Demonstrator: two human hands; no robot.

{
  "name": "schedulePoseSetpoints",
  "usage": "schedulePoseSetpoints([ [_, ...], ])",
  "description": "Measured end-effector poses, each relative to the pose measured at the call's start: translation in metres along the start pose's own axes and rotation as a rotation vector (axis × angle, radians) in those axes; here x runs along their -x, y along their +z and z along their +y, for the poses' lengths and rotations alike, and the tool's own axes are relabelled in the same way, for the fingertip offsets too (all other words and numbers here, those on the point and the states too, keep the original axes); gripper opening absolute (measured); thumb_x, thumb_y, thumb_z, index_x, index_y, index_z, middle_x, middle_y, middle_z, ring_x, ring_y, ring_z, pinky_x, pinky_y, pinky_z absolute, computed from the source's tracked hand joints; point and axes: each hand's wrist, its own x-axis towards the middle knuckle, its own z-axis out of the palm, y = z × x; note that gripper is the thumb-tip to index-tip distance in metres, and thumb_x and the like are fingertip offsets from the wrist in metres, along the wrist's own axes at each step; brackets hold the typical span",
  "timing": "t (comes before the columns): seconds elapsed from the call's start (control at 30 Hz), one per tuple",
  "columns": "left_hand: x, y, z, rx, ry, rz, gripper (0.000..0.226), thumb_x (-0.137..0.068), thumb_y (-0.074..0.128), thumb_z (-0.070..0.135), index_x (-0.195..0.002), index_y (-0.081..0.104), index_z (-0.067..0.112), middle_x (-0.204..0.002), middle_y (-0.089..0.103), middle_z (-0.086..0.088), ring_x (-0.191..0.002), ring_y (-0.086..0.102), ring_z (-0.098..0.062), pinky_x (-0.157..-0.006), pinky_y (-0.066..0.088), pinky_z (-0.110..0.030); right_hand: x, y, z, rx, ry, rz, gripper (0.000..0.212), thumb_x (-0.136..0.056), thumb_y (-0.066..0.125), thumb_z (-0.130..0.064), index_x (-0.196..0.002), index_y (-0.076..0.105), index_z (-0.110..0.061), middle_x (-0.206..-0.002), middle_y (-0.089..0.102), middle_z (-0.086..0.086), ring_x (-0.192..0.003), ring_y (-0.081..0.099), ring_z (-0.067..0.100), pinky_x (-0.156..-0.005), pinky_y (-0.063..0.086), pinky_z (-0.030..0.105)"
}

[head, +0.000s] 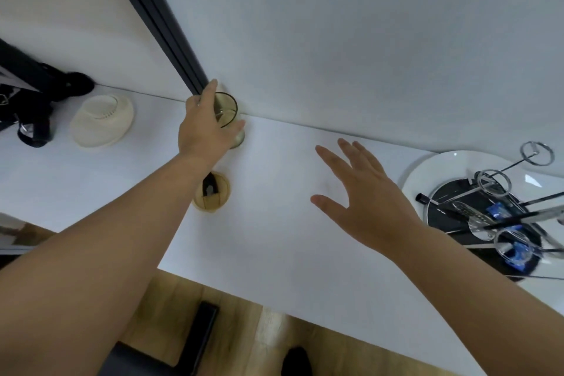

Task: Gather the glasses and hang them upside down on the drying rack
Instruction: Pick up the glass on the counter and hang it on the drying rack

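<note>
An olive-tinted clear glass (227, 108) stands upright at the back of the white table (274, 238), against the wall. My left hand (204, 128) is wrapped around its side, fingers and thumb closed on it. My right hand (363, 195) hovers flat over the table to the right, fingers spread and holding nothing. The drying rack (488, 189), a chrome stand with ring-tipped arms on a dark base, sits in a white round tray (427, 168) at the far right. A glass with a blue pattern (512, 247) hangs on a near arm.
A tan round grommet cover (212, 192) lies in the table under my left forearm. A cream ribbed dish (102, 119) sits at the back left beside black straps (45, 101). A dark vertical rail (158, 18) runs up the wall. The table's front edge is near.
</note>
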Motion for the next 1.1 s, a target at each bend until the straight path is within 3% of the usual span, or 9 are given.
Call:
schedulePoseSetpoints([
  [0.17, 0.023, -0.004, 0.008, 0.13, 0.012, 0.006, 0.089, -0.084, 0.079, 0.051, -0.157, 0.03, 0.041, -0.15, 0.042, 0.004, -0.122, 0.047, -0.008, -0.094, 0.036, -0.025, 0.016, -0.004, 0.002, -0.11, 0.054, 0.045, 0.079, -0.098, 0.056, -0.059, -0.164, 0.015, -0.045, -0.175, 0.01, -0.01, -0.161, 0.0, 0.012, -0.124, 0.021, 0.04],
  [0.3, 0.053, -0.007, 0.033, 0.271, 0.059, 0.03, 0.091, -0.081, 0.083, 0.051, -0.156, 0.032, 0.043, -0.145, 0.044, 0.006, -0.121, 0.048, -0.005, -0.087, 0.033, -0.007, 0.033, -0.01, 0.003, -0.295, 0.118, 0.116, 0.077, -0.096, 0.061, -0.057, -0.162, 0.022, -0.045, -0.172, 0.02, -0.013, -0.159, 0.012, 0.009, -0.121, 0.019, 0.03],
  [0.4, 0.082, -0.011, 0.065, 0.407, 0.066, 0.036, 0.092, -0.078, 0.085, 0.05, -0.155, 0.035, 0.046, -0.144, 0.046, 0.005, -0.118, 0.058, -0.009, -0.088, 0.043, -0.015, 0.051, -0.022, 0.003, -0.538, 0.186, 0.177, 0.074, -0.096, 0.064, -0.053, -0.161, 0.03, -0.043, -0.166, 0.032, -0.017, -0.152, 0.029, 0.004, -0.117, 0.025, 0.025],
  [0.53, 0.13, -0.022, 0.12, 0.545, 0.105, 0.056, 0.089, -0.079, 0.086, 0.047, -0.153, 0.035, 0.049, -0.139, 0.05, 0.009, -0.11, 0.059, 0.003, -0.085, 0.044, -0.008, 0.082, -0.042, 0.005, -0.891, 0.284, 0.23, 0.069, -0.095, 0.066, -0.055, -0.157, 0.038, -0.044, -0.159, 0.044, -0.015, -0.142, 0.046, 0.007, -0.116, 0.039, 0.038],
  [0.63, 0.173, -0.029, 0.166, 0.712, 0.126, 0.041, 0.09, -0.074, 0.088, 0.052, -0.149, 0.038, 0.052, -0.133, 0.052, 0.015, -0.113, 0.066, -0.009, -0.099, 0.055, -0.031, 0.112, -0.061, 0.009, -1.18, 0.34, 0.24, 0.067, -0.096, 0.064, -0.056, -0.156, 0.039, -0.042, -0.153, 0.051, -0.007, -0.131, 0.056, 0.012, -0.107, 0.052, 0.047],
  [0.7, 0.205, -0.033, 0.195, 0.806, 0.142, 0.022, 0.09, -0.072, 0.089, 0.053, -0.148, 0.04, 0.053, -0.133, 0.054, 0.014, -0.117, 0.066, -0.013, -0.098, 0.057, -0.043, 0.133, -0.077, 0.012, -1.385, 0.354, 0.229, 0.067, -0.097, 0.064, -0.055, -0.157, 0.039, -0.038, -0.151, 0.053, -0.002, -0.126, 0.063, 0.018, -0.101, 0.057, 0.048],
  [0.87, 0.276, -0.026, 0.258, 0.957, 0.228, -0.125, 0.091, -0.075, 0.087, 0.047, -0.151, 0.038, 0.049, -0.137, 0.054, 0.005, -0.116, 0.069, -0.018, -0.094, 0.059, -0.046, 0.189, -0.116, 0.032, -1.801, 0.26, 0.182, 0.055, -0.095, 0.061, -0.061, -0.141, 0.061, -0.03, -0.136, 0.07, 0.009, -0.122, 0.07, 0.027, -0.101, 0.057, 0.05],
  [1.0, 0.315, -0.004, 0.289, 0.994, 0.246, -0.221, 0.093, -0.075, 0.085, 0.047, -0.152, 0.034, 0.051, -0.139, 0.052, 0.007, -0.116, 0.069, -0.017, -0.097, 0.058, -0.046, 0.226, -0.129, 0.052, -1.81, 0.237, 0.25, 0.056, -0.1, 0.062, -0.05, -0.144, 0.061, -0.016, -0.137, 0.07, 0.015, -0.129, 0.066, 0.03, -0.106, 0.054, 0.049],
  [1.1, 0.337, 0.014, 0.302, 0.931, 0.326, -0.297, 0.096, -0.08, 0.083, 0.051, -0.156, 0.025, 0.05, -0.142, 0.049, 0.011, -0.119, 0.067, -0.012, -0.094, 0.059, -0.035, 0.246, -0.13, 0.075, -1.8, 0.245, 0.328, 0.055, -0.1, 0.064, -0.046, -0.142, 0.061, -0.012, -0.135, 0.069, 0.018, -0.126, 0.067, 0.033, -0.105, 0.055, 0.049],
])
